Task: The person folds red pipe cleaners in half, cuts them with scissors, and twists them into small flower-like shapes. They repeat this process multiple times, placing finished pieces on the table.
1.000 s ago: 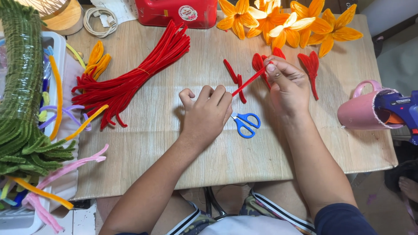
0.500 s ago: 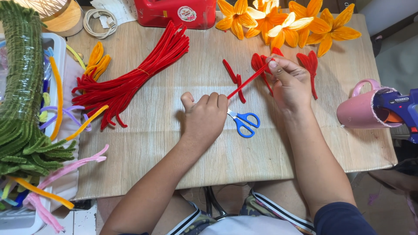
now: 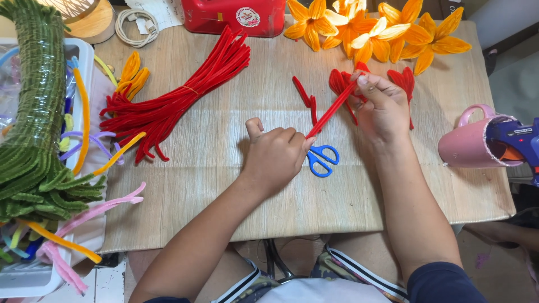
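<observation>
Left hand: your left hand [image 3: 275, 157] is curled closed, pinching the lower end of a red pipe cleaner [image 3: 331, 109].
Scissors: blue-handled scissors [image 3: 321, 159] lie on the wooden table [image 3: 224, 179], just beside that hand.
Right hand: your right hand [image 3: 382, 106] pinches the pipe cleaner's upper end between fingertips.
Pipe cleaner: stretched taut and slanted between both hands, above the table.
Farther: red bent petal pieces [image 3: 404, 84] sit near the right hand; orange pipe-cleaner flowers [image 3: 365, 28] lie beyond.

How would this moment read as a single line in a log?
left hand: pinches lower end of red pipe cleaner | right hand: grips its upper end | blue scissors: on table beside left hand
</observation>
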